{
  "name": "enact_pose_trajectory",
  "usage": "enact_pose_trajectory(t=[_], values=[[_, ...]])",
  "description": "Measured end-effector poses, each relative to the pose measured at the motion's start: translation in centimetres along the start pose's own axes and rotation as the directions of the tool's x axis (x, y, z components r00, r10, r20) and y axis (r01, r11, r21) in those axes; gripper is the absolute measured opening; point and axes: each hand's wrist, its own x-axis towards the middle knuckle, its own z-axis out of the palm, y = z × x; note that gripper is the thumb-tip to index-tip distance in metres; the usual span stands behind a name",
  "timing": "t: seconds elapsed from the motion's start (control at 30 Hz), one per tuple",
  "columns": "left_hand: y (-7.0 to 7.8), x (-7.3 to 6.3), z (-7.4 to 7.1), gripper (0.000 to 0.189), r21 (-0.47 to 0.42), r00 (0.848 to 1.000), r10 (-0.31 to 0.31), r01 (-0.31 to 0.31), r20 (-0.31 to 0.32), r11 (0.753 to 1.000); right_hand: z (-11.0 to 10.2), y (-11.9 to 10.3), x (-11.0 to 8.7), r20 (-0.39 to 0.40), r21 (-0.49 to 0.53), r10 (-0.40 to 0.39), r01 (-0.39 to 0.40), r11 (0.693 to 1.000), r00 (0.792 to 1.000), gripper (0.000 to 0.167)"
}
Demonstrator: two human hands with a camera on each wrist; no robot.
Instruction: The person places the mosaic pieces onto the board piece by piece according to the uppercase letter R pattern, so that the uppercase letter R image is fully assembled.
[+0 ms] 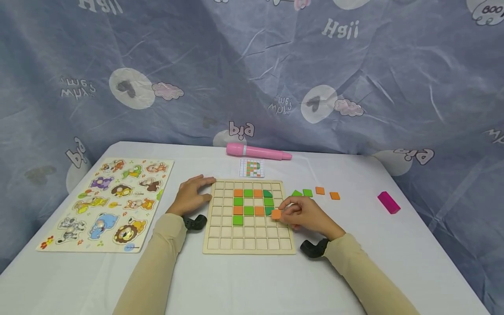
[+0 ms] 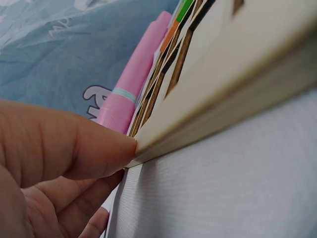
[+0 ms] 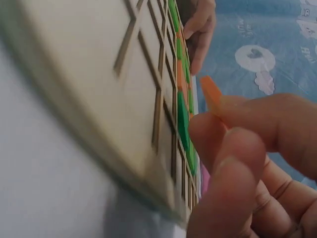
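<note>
Right hand (image 1: 302,214) pinches orange tile (image 1: 276,214) over right side of board (image 1: 250,243); loose pinch could drop it, low pass could nudge green tile (image 1: 268,211). Left hand (image 1: 190,195), fingers extended, touches board's left edge.

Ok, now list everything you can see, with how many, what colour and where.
Grid board: one, pale wood, table centre
Orange tiles: four, orange, on the grid
Square green tiles: five, light green, on the grid
Curved tiles: two, dark green, grid's right side
Held tile: one, orange, in right fingertips
Loose tiles: four showing, two green, two orange, right of board
Pattern card: one, multicoloured, behind board
Pen-shaped object: one, pink, behind card
Block: one, magenta, far right
Animal puzzle: one, multicoloured, left
Table: one, white, underneath
Backdrop: one, blue-grey, behind
Wrist devices: two, black, at wrists
Sleeves: two, beige, forearms
Hands: two, bare, left touching board, right pinching tile
</note>
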Motion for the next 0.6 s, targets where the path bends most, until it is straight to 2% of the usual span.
enact_pose_trajectory(t=[0.17,0.43,0.6], values=[[0.1,-0.1,-0.1,0.058,0.006,1.000,0.003,-0.003,0.003,1.000,1.1,-0.8,0.9,0.045,-0.014,-0.028,0.029,0.999,0.999,0.025],[0.2,-0.1,-0.1,0.058,0.006,1.000,0.009,-0.009,0.000,1.000,2.7,-1.8,2.2,0.084,-0.039,-0.011,0.015,0.999,0.996,0.023],[0.3,-0.1,-0.1,0.058,0.007,1.000,0.010,-0.010,-0.004,1.000,3.4,-2.3,2.8,0.120,-0.053,-0.031,0.038,0.998,0.992,0.019]])
